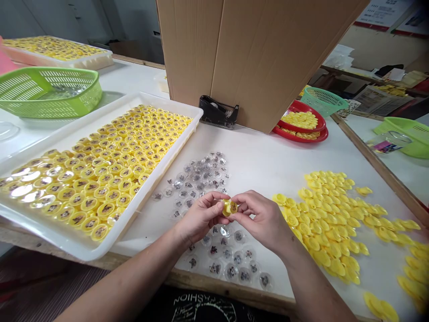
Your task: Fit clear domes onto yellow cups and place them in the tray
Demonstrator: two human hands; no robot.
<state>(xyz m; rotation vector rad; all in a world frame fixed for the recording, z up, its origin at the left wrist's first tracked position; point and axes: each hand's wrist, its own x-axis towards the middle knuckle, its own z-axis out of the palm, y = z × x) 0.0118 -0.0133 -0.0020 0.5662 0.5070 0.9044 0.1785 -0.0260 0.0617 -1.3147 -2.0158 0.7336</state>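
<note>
Between my two hands, over the middle of the white table, is a small yellow piece (229, 207) with a dark picture on it. My left hand (204, 213) pinches it from the left, thumb on its near side. My right hand (257, 214) grips its right edge with thumb and fingers. Clear round discs (200, 175) with small dark pictures lie scattered beyond and below my hands. To the right spreads a heap of yellow round pieces (321, 219). On the left, a white tray (177, 163) holds rows of yellow pieces with pictures.
A large cardboard box (248, 58) stands at the back, a black tape dispenser (219, 112) against its base. Green basket (80, 100) at far left, another filled tray (97, 61) behind it. Red plates (323, 123) and a teal basket (330, 107) stand back right.
</note>
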